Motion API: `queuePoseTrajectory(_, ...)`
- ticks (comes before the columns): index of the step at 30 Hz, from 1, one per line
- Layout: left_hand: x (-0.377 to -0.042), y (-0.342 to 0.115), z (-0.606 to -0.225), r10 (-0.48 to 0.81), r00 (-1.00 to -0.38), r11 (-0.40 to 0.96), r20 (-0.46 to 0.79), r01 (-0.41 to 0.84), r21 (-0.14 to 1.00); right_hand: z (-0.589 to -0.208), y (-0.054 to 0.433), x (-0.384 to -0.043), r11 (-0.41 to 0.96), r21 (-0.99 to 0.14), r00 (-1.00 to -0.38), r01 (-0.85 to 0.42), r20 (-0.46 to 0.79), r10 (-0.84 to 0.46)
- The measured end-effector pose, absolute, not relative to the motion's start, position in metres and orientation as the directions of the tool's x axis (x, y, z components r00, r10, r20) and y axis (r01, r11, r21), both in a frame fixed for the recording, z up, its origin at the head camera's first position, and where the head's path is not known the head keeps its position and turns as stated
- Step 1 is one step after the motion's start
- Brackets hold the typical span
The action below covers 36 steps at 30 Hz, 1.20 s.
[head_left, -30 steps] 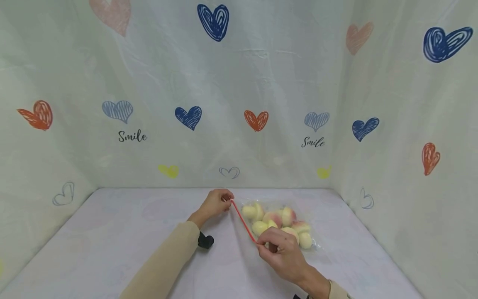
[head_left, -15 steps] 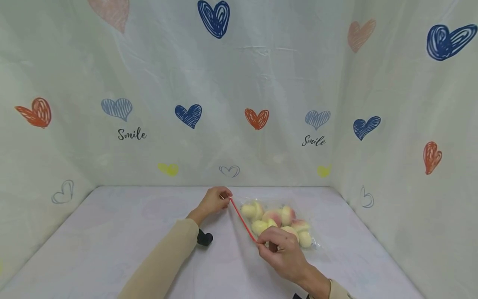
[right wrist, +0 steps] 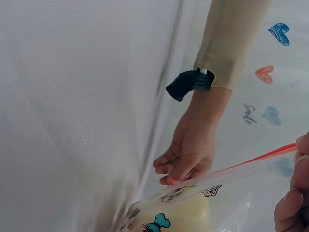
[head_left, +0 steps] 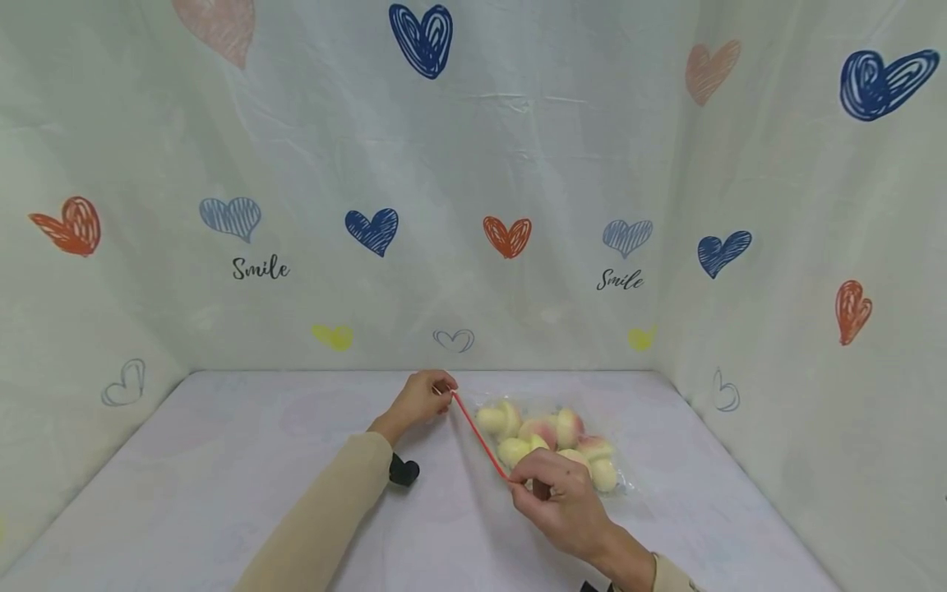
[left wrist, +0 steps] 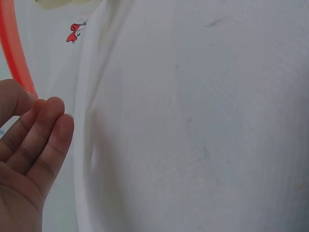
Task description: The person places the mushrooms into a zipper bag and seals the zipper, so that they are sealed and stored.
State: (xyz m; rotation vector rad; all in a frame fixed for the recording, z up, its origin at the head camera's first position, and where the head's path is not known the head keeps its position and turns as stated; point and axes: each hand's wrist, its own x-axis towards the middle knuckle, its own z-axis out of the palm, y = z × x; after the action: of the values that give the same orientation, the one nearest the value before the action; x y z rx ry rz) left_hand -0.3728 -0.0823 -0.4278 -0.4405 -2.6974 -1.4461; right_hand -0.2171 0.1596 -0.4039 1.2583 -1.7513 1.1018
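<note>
A clear plastic zip bag (head_left: 611,421) with a red strip (head_left: 481,437) along its left edge lies on the table. Inside it are several pale yellow and pink, rounded pieces (head_left: 570,427) that look like small peaches. My left hand (head_left: 417,401) pinches the far end of the strip between thumb and fingers. At the near end, the thumb and forefinger of my right hand (head_left: 561,503) pinch it too. The strip stretches straight between them. In the right wrist view, printed cartoon figures (right wrist: 159,222) show on the bag, and a pale piece (right wrist: 190,215) is visible through it.
A white-covered table (head_left: 244,477) runs back to a cloth wall (head_left: 444,288) printed with hearts and "Smile". Cloth walls also stand at left and right. A black wrist device (head_left: 404,471) is on my left wrist, below the tan sleeve.
My left hand has shifted very slightly to the left. Both hands keep their pinch on the red strip, and the bag stays in nearly the same place.
</note>
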Motion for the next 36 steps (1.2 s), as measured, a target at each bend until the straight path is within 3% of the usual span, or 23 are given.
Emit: queuePoseTrajectory(36, -0.375, -0.081, -0.430, 0.217, -0.959, 0.545, 0.180, 0.272, 0.793, -0.374, 0.152, -0.201, 0.190, -0.236, -0.289, -0.953, 0.900, -0.327)
